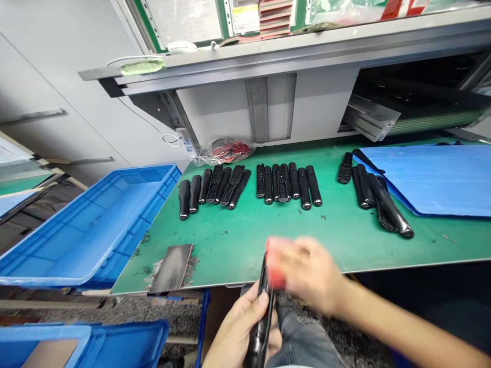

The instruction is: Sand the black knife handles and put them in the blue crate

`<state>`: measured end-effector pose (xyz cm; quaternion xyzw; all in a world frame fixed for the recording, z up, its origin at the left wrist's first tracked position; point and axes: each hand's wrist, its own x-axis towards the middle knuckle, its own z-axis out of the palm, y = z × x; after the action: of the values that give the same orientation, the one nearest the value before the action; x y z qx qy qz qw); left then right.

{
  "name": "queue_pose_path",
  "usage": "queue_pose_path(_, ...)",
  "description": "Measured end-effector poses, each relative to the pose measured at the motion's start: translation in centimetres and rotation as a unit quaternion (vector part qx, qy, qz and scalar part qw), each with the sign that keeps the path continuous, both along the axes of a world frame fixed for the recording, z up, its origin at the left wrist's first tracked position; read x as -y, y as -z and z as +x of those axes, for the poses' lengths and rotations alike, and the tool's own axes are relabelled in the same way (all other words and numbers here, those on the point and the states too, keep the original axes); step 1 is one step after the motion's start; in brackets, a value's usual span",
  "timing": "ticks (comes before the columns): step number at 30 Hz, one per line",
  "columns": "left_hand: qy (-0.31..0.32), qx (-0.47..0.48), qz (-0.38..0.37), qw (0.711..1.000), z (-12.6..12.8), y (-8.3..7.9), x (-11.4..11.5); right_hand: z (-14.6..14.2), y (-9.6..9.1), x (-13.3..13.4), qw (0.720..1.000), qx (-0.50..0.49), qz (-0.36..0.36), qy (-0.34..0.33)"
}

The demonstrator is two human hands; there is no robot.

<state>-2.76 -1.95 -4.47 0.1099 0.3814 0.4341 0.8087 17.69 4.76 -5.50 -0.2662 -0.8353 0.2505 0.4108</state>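
The black handle piece [259, 329] is slanting upward in your left hand [240, 327], in front of the tabletop [230, 260] and above your lap. Your left fingers and thumb are wrapping around it, while your right hand [310, 271] is pinching a red pad [276, 263] at its upper end. If your left grip is loosening under a hard sideways push, the piece could be twisting free and dropping to the floor, since nothing is supporting it below. If the pad is tilting or carrying grit, it could be scratching the glossy shell, and a slip past the rim could be bringing your left thumb under it.

Blur is smearing your right hand and the pad, so you are not showing whether pad and piece are actually touching. Your left fingers are covering the middle of the piece, and the picture's bottom edge is cutting off its lower end.

Farther out, loose dark crumbs are lying around a flat dark block [174, 268]; they could be marking finished surfaces. Near the blue sheet [452, 179], more black pieces [387, 204] are overlapping, hiding one another's outlines.
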Motion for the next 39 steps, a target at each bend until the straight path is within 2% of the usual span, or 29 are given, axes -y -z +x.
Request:
queue_pose_path(1, -0.002, -0.020, 0.009, 1.000, -0.6, -0.4, 0.3, 1.0, -0.4, -1.1, 0.998, 0.005, -0.033, 0.044)
queue_pose_path(3, -0.021, -0.046, 0.020, 0.998, -1.8, -1.2, 0.4, 2.6, -1.0, -2.0, 0.992, 0.027, -0.099, 0.074)
queue_pose_path(5, -0.044, -0.055, 0.029, 0.997, -2.9, -2.0, -0.1, 3.2, -1.1, -0.7, 0.976, -0.021, -0.202, 0.072)
queue_pose_path(6, -0.064, -0.063, 0.034, 0.995, -3.3, -2.3, -0.6, 3.2, -0.9, 0.5, 0.959, -0.082, -0.264, 0.063)
queue_pose_path(7, -0.083, -0.065, 0.039, 0.994, -3.6, -2.6, -1.1, 2.9, -0.6, 1.8, 0.929, -0.161, -0.329, 0.054)
queue_pose_path(8, -0.097, -0.054, 0.039, 0.993, -3.7, -2.9, -1.7, 2.5, -0.2, 3.2, 0.884, -0.249, -0.392, 0.041)
queue_pose_path(10, -0.102, 0.026, 0.034, 0.994, -3.4, -3.5, -3.0, 1.1, 0.6, 5.6, 0.777, -0.409, -0.479, 0.010)
queue_pose_path(12, -0.123, 0.148, 0.059, 0.980, -2.8, -4.3, -4.5, -0.6, 1.1, 7.2, 0.671, -0.526, -0.522, -0.028)
queue_pose_path(13, -0.149, 0.191, 0.084, 0.967, -2.3, -4.7, -5.4, -1.6, 1.2, 7.7, 0.628, -0.569, -0.529, -0.048)
queue_pose_path(15, -0.212, 0.215, 0.124, 0.945, -1.4, -5.2, -7.1, -3.5, 1.1, 8.3, 0.575, -0.620, -0.529, -0.070)
queue_pose_path(17, -0.245, 0.192, 0.120, 0.943, -0.4, -5.4, -8.5, -4.9, 0.8, 8.6, 0.563, -0.637, -0.523, -0.060)
queue_pose_path(19, -0.258, 0.170, 0.091, 0.947, 0.7, -5.2, -9.1, -5.7, 0.7, 8.7, 0.579, -0.640, -0.505, -0.025)
queue_pose_path(21, -0.281, 0.146, 0.069, 0.946, 1.7, -5.0, -9.1, -5.9, 0.6, 8.7, 0.590, -0.642, -0.490, 0.004)
queue_pose_path(23, -0.293, 0.134, 0.055, 0.945, 2.5, -4.9, -8.8, -5.9, 0.4, 8.5, 0.581, -0.647, -0.494, 0.016)
queue_pose_path(27, -0.316, 0.161, 0.048, 0.934, 3.5, -5.4, -8.5, -5.5, 0.4, 7.8, 0.537, -0.642, -0.548, 0.004)
queue_pose_path(31, -0.383, 0.151, 0.014, 0.911, 4.3, -6.1, -8.8, -4.9, 0.8, 7.1, 0.453, -0.652, -0.604, -0.072)
queue_pose_path(33, -0.395, 0.145, 0.012, 0.907, 4.6, -6.3, -8.7, -4.6, 1.1, 6.9, 0.433, -0.655, -0.610, -0.103)
queue_pose_path(35, -0.397, 0.144, 0.015, 0.906, 4.9, -6.5, -8.5, -4.4, 1.1, 6.8, 0.441, -0.651, -0.611, -0.092)
queue_pose_path(39, -0.397, 0.153, 0.013, 0.905, 5.2, -6.7, -8.0, -4.4, 0.4, 7.1, 0.499, -0.640, -0.583, -0.037)
